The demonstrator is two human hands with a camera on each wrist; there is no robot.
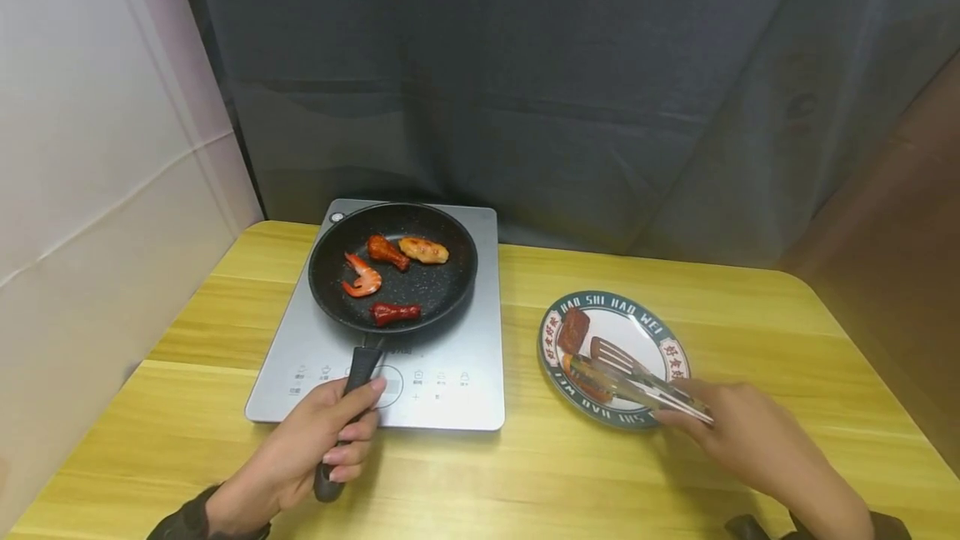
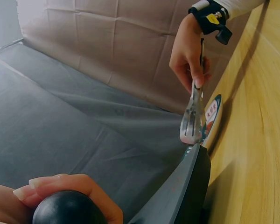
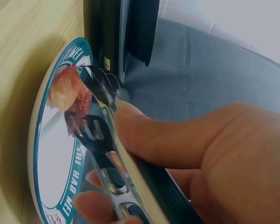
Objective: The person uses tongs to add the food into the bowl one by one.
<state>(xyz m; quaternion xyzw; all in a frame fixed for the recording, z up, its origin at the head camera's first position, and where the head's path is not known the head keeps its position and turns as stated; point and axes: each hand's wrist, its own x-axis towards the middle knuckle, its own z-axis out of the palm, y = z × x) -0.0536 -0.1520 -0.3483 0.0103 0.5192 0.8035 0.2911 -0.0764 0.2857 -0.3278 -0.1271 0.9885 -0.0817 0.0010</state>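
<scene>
My left hand [image 1: 318,436] grips the black handle [image 1: 363,367] of a frying pan [image 1: 438,294]. In the pan lie a shrimp [image 1: 364,277], a chicken wing [image 1: 424,250], an orange-brown drumstick [image 1: 387,252] and a dark red drumstick [image 1: 396,313]. My right hand [image 1: 750,432] holds metal tongs [image 1: 637,383], tilted down over a plate [image 1: 549,340] with a green lettered rim. On the plate are a brown meat piece [image 1: 573,330] and an orange-brown piece [image 1: 592,390], partly hidden by the tongs. In the right wrist view the tongs' slotted tips [image 3: 91,133] stand apart near the food.
The pan rests on a silver induction cooker [image 1: 472,373] on a wooden table [image 1: 517,482]. A dark cloth [image 1: 525,90] hangs behind the table. A pale panel [image 1: 112,132] stands left, a brown one [image 1: 892,215] right.
</scene>
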